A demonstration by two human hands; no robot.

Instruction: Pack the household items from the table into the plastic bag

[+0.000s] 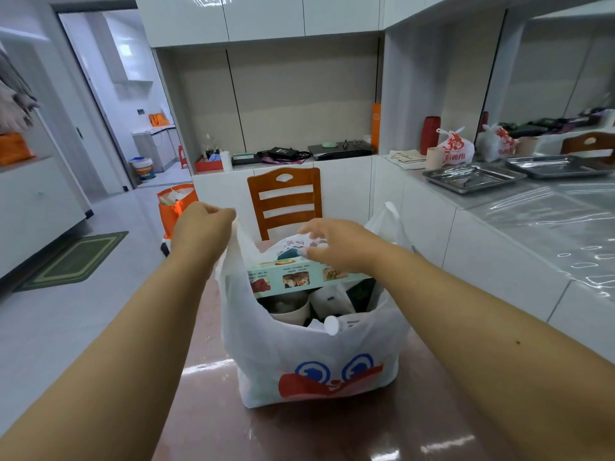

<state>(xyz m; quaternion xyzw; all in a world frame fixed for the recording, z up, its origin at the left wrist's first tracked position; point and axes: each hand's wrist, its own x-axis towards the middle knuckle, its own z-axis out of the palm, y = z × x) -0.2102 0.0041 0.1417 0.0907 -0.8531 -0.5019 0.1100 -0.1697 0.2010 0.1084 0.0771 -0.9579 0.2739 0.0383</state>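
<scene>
A white plastic bag (309,354) with a blue-eyed, red-mouthed face print stands on the glossy brown table (206,420). My left hand (199,227) pinches the bag's left handle and holds it up. My right hand (336,242) rests on the far end of a long pale-green box (293,276) that lies across the bag's mouth. Below the box sit a round metal-and-white container (289,307), a white pouch (329,299) and a white bottle cap (331,325). The bag's right handle (387,217) stands up loose behind my right hand.
A wooden chair (284,197) stands just beyond the table. An orange bag (174,207) sits on the floor to the left. Right of me runs a white counter with steel trays (472,176) and a tied plastic bag (456,148). A green mat (76,261) lies on the floor.
</scene>
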